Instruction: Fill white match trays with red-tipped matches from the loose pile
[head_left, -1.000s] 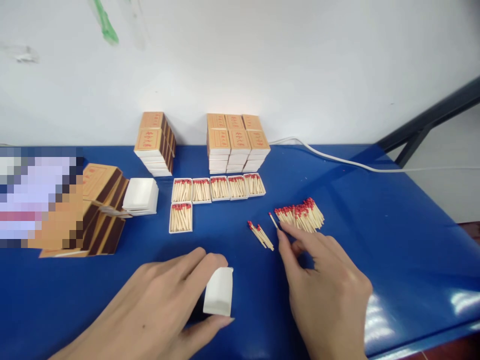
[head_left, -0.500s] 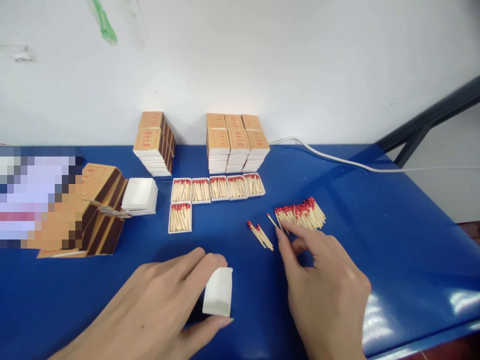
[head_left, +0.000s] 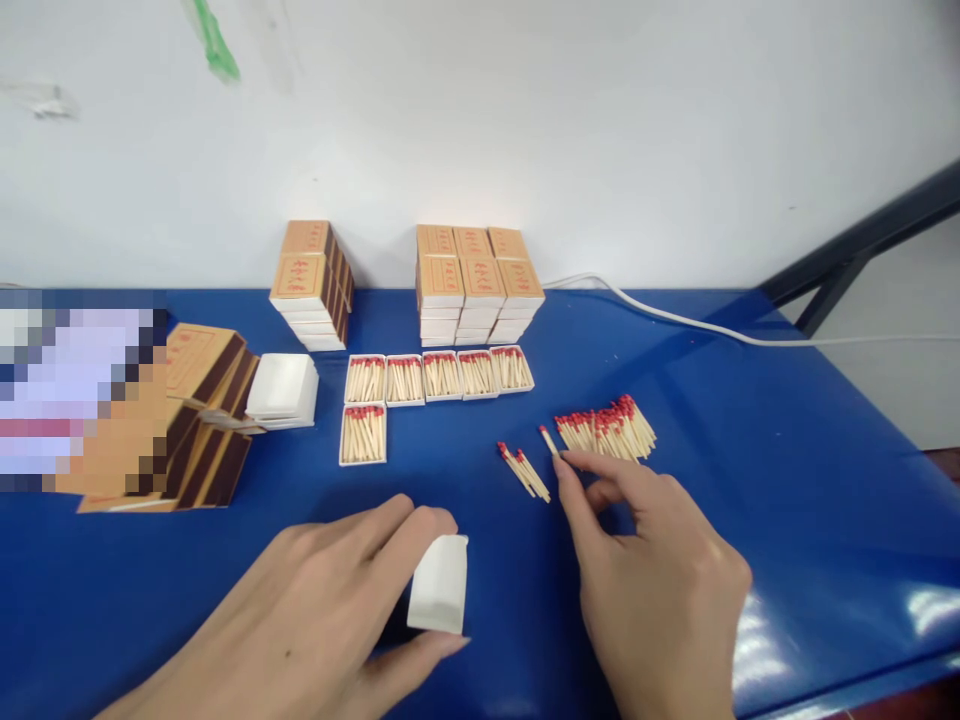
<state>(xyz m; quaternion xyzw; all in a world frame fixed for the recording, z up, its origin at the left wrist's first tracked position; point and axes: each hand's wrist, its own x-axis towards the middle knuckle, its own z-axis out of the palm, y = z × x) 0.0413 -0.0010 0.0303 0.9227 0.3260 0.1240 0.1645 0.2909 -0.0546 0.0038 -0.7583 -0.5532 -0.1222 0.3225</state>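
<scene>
My left hand (head_left: 352,590) is closed around a white matchbox tray (head_left: 440,585), fingers on its far side and thumb on the near side. The part of the tray that shows holds no matches; its left end is hidden by my fingers. Between thumb and forefinger of my right hand (head_left: 645,550) is a match (head_left: 549,440), its red head pointing away from me. Just left of it lies a small group of matches (head_left: 525,473) on the blue table. Beyond my right fingers spreads a larger pile of matches (head_left: 611,428).
Filled trays (head_left: 441,375) form a row, with one more filled tray (head_left: 364,435) in front. Stacked matchboxes (head_left: 480,285) and another stack (head_left: 309,285) stand by the wall. White trays (head_left: 281,388) and matchbox sleeves (head_left: 199,365) lie left. A white cable (head_left: 675,318) crosses the back right.
The match in my right fingers has shifted slightly and stands more apart from the pile. My left hand keeps its grip on the tray. The whole view has moved a little.
</scene>
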